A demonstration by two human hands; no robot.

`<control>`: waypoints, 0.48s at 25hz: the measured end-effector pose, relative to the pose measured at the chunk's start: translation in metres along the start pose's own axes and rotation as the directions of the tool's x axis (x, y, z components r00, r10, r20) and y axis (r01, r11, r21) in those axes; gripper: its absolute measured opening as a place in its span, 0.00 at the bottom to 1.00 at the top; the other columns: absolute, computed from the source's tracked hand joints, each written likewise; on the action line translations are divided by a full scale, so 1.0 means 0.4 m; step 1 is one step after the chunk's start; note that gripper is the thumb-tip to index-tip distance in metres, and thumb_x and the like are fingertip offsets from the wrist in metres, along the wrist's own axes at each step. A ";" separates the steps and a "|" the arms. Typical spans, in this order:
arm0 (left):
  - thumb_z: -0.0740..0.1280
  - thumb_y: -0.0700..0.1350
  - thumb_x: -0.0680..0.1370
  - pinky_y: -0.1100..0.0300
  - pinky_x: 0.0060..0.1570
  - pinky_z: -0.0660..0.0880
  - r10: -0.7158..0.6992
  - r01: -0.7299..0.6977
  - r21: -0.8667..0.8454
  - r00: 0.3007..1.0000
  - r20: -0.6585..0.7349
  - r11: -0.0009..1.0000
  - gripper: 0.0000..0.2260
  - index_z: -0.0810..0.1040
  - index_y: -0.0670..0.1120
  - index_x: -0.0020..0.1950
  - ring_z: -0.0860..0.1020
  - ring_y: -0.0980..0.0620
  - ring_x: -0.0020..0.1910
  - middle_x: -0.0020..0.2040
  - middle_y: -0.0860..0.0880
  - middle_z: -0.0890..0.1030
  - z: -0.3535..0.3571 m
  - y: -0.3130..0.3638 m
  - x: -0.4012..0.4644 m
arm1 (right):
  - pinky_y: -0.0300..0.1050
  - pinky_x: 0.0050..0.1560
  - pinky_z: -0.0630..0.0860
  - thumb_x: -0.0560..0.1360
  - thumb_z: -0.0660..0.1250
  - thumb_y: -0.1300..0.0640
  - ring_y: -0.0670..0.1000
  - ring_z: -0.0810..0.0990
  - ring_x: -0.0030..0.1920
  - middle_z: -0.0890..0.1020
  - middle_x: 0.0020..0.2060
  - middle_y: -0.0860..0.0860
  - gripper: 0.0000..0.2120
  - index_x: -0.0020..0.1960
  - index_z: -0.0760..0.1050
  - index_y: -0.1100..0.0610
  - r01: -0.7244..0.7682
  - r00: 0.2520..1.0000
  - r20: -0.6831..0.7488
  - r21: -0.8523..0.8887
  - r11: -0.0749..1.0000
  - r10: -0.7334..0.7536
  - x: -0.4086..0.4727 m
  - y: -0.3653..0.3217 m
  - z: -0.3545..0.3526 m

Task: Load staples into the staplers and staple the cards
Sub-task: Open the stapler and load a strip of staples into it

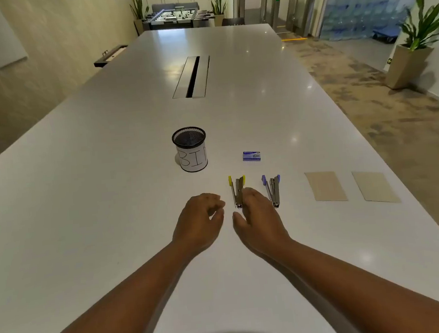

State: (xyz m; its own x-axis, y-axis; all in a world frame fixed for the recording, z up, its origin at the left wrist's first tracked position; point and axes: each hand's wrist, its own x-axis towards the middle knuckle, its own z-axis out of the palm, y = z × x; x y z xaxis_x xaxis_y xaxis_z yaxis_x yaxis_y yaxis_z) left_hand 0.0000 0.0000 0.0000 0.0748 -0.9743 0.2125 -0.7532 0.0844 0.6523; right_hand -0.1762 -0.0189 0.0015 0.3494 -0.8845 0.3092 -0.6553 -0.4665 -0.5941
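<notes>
Resting on: a long white bench [135,190], everything set out in a loose row near the person's end.
Mesh cup [190,149]: furthest left, upright, black mesh with a white paper wrap lettered "BI" (the rest of the word curves out of sight).
Left hand [198,222]: hovering just left of the yellow stapler, fingers loosely curled, its grip holding nothing.
Yellow stapler [237,191]: lying on the bench between the two hands, its yellow-tipped arms spread apart at the far end.
Right hand [258,216]: just beside the yellow stapler's near end, fingers relaxed and slightly bent; whether the fingertips touch the stapler cannot be told, and the grip closes on nothing visible.
Staple box [251,156]: small, blue, farther back on the bench, apart from both staplers.
Blue stapler [273,190]: right of the right hand, also splayed open.
Cards: near card [325,185] and far-right card [375,186], both tan, flat, side by side, not touching.
</notes>
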 end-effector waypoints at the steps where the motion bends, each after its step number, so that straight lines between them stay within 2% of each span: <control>1: 0.70 0.47 0.79 0.59 0.61 0.78 -0.039 0.038 -0.078 0.999 -0.006 0.996 0.12 0.83 0.51 0.62 0.81 0.56 0.59 0.62 0.54 0.82 0.002 0.002 0.011 | 0.43 0.43 0.69 0.76 0.68 0.55 0.49 0.72 0.43 0.74 0.44 0.47 0.08 0.50 0.71 0.56 -0.033 0.998 -0.047 0.051 0.998 0.035 0.011 -0.002 0.006; 2: 0.71 0.46 0.79 0.57 0.62 0.78 -0.090 0.090 -0.120 0.996 0.010 0.989 0.14 0.82 0.51 0.64 0.82 0.55 0.60 0.63 0.53 0.83 0.001 0.009 0.021 | 0.42 0.40 0.69 0.75 0.70 0.54 0.48 0.72 0.40 0.74 0.41 0.46 0.08 0.47 0.71 0.55 -0.079 0.994 -0.076 0.076 0.994 0.084 0.023 -0.006 0.007; 4: 0.70 0.47 0.79 0.51 0.69 0.74 -0.157 0.161 -0.086 0.986 0.052 0.983 0.22 0.74 0.52 0.74 0.78 0.52 0.67 0.69 0.53 0.80 0.001 0.032 0.046 | 0.42 0.37 0.72 0.75 0.71 0.53 0.47 0.74 0.38 0.76 0.37 0.46 0.09 0.44 0.71 0.53 -0.166 0.982 -0.076 0.094 0.982 0.173 0.048 -0.018 0.016; 6: 0.67 0.48 0.80 0.48 0.73 0.67 -0.206 0.205 0.012 0.975 0.083 0.979 0.28 0.64 0.55 0.80 0.73 0.50 0.72 0.73 0.54 0.76 0.016 0.048 0.075 | 0.39 0.34 0.68 0.76 0.69 0.53 0.45 0.74 0.35 0.75 0.34 0.45 0.09 0.44 0.70 0.52 -0.190 0.976 -0.089 0.111 0.975 0.200 0.063 -0.013 0.025; 8: 0.66 0.48 0.81 0.46 0.74 0.64 -0.244 0.247 -0.003 0.961 0.126 0.969 0.31 0.58 0.56 0.82 0.71 0.48 0.74 0.74 0.52 0.75 0.020 0.059 0.093 | 0.36 0.33 0.64 0.77 0.67 0.55 0.44 0.73 0.34 0.74 0.33 0.44 0.06 0.46 0.69 0.49 -0.194 0.975 -0.088 0.099 0.976 0.203 0.067 -0.010 0.029; 12: 0.68 0.49 0.81 0.46 0.72 0.67 -0.232 0.236 -0.026 0.966 0.113 0.971 0.31 0.59 0.52 0.82 0.73 0.46 0.73 0.74 0.48 0.75 0.027 0.056 0.098 | 0.41 0.33 0.66 0.75 0.62 0.62 0.46 0.71 0.32 0.73 0.31 0.46 0.08 0.44 0.69 0.50 -0.246 0.963 -0.082 0.134 0.960 0.258 0.064 0.002 0.037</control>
State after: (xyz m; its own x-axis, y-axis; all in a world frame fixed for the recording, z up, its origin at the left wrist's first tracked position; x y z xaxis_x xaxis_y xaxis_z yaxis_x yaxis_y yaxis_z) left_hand -0.0211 -0.0386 0.0150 0.1727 -0.9846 -0.0285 -0.6973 -0.1427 0.7024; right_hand -0.1577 -0.0420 -0.0020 0.1123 -0.9723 0.2049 -0.6250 -0.2294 -0.7462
